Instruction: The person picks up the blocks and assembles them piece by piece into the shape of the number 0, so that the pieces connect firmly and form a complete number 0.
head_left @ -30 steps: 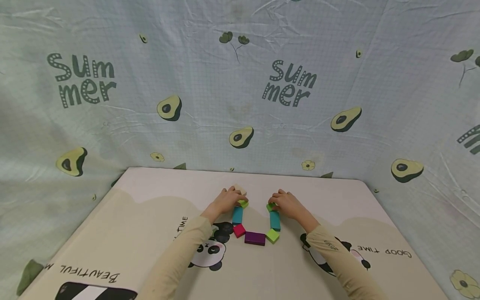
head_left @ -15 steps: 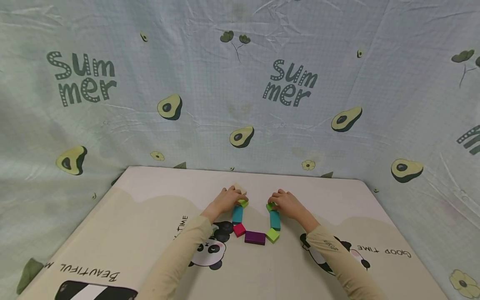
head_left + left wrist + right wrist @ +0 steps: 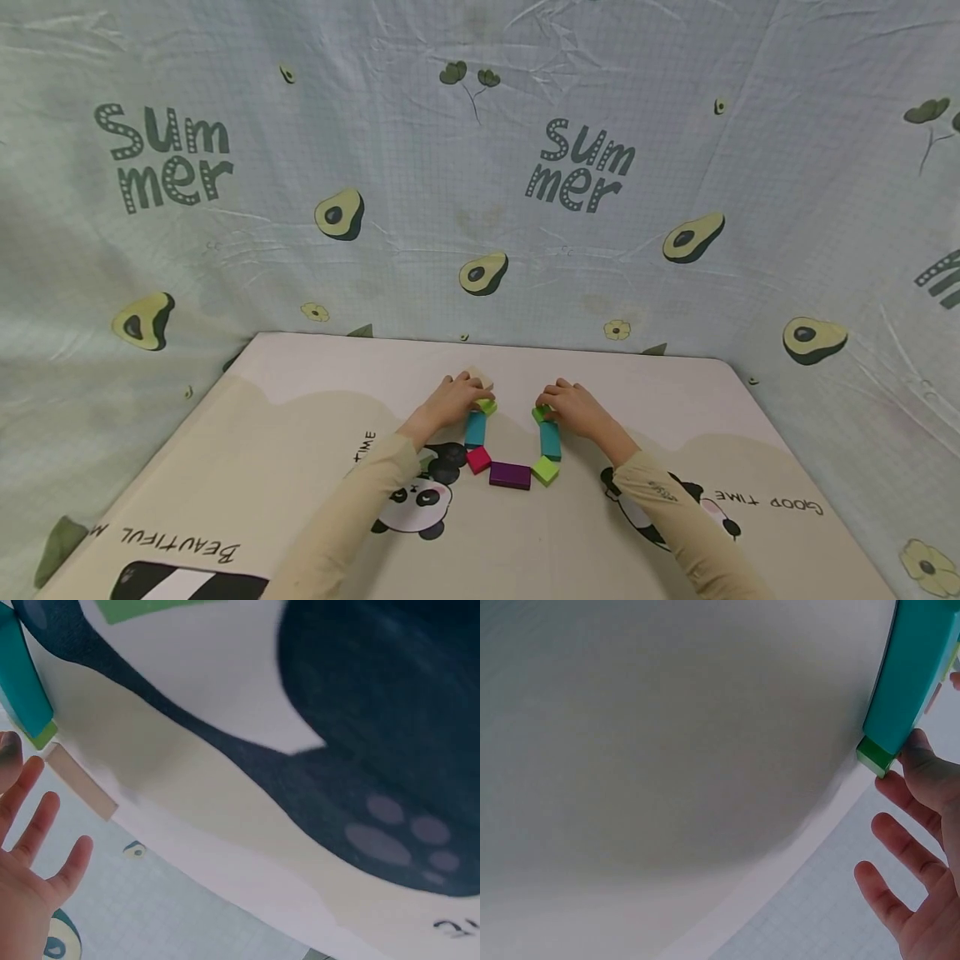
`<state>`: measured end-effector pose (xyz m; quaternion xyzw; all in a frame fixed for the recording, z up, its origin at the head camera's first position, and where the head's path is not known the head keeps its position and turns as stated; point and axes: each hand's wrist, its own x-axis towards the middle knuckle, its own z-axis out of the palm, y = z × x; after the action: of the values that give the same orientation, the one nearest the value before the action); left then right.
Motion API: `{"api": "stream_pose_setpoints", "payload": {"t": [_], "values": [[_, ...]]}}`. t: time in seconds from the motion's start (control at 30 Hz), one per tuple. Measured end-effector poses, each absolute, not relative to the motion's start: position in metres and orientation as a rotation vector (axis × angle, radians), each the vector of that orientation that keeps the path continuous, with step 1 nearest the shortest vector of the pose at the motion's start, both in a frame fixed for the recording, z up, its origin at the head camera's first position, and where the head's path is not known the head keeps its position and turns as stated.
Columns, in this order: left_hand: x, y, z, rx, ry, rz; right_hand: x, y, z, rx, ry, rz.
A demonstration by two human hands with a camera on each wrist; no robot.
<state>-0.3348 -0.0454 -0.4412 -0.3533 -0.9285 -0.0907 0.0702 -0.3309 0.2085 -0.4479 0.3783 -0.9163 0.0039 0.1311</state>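
Observation:
In the head view, small blocks form a U on the table (image 3: 540,550). My left hand (image 3: 452,402) pinches a yellow-green block (image 3: 489,407) at the U's far left end. My right hand (image 3: 577,410) has thumb and index finger on a green block (image 3: 540,413) at the far right end, also seen at the fingertips in the right wrist view. A teal block (image 3: 476,429) lies just nearer than the left one, another teal block (image 3: 551,442) nearer than the right. A beige block (image 3: 81,781) lies beyond the left fingers, partly hidden in the head view.
A red block (image 3: 478,460), a purple block (image 3: 510,476) and a lime block (image 3: 545,472) make the near side of the U. The table's far edge (image 3: 517,347) meets a patterned cloth backdrop (image 3: 405,167). Panda drawings (image 3: 411,508) decorate the tabletop.
The left forearm shifts slightly to the left. Both hands stay at the same blocks, and the blocks keep their places.

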Motion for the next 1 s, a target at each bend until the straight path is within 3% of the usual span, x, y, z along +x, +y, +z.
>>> {"api": "stream_pose_setpoints", "payload": {"t": [1.0], "values": [[-0.307,-0.061,-0.452,-1.139,-2.691,-0.085,-0.346,0.176,-0.432,1.041,-2.643,-0.053]]}}
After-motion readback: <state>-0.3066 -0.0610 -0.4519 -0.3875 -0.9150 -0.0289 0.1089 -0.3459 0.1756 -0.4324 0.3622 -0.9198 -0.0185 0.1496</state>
